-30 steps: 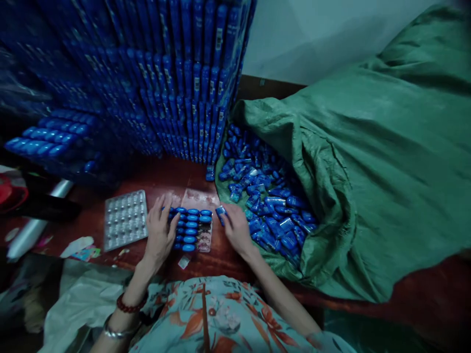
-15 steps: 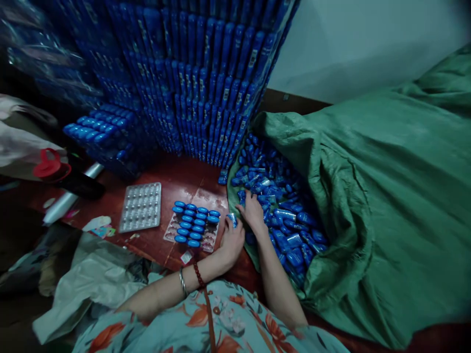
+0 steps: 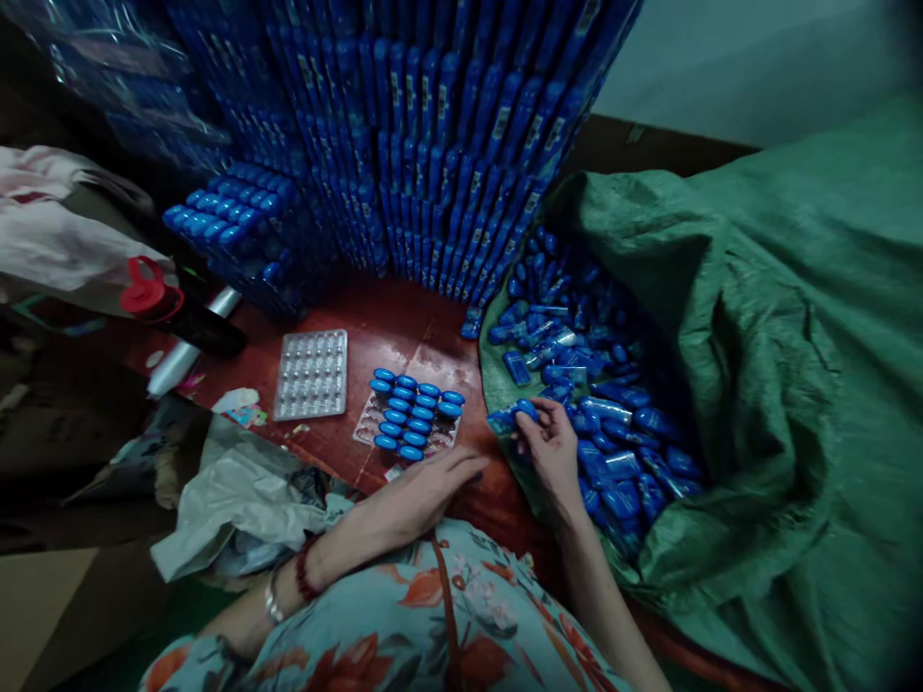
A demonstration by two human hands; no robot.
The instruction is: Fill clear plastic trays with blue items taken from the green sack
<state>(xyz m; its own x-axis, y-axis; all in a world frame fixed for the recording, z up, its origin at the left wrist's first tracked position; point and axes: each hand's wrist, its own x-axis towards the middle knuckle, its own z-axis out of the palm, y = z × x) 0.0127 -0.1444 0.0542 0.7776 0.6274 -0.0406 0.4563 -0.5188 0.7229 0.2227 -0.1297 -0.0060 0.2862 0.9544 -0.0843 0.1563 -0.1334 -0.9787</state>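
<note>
My right hand (image 3: 554, 450) pinches a small blue packet (image 3: 511, 415) with a rounded blue piece in it, just over the sack's near lip. Beneath and beyond it, many similar blue packets (image 3: 620, 413) fill the mouth of a green sack (image 3: 764, 432). My left hand (image 3: 433, 485) is low over the table edge, fingers stretched toward the right, and I see nothing held in it. Beyond that hand lies a clear blister tray (image 3: 366, 423) with rows of glossy blue oval pieces (image 3: 418, 411) on it; some cells at its sides hold none.
Another clear tray (image 3: 310, 375) lies left on the red table (image 3: 375, 317). A black bottle with a red lid (image 3: 148, 293) lies tilted beside a plastic roll (image 3: 177, 365). Tall stacks of blue packs (image 3: 433, 144) rise behind. Crumpled white plastic (image 3: 237, 509) hangs at the near left.
My right hand has lifted a blue packet from the pile toward the table. The small packet in my left hand no longer shows, and those fingers have straightened. The view has shifted.
</note>
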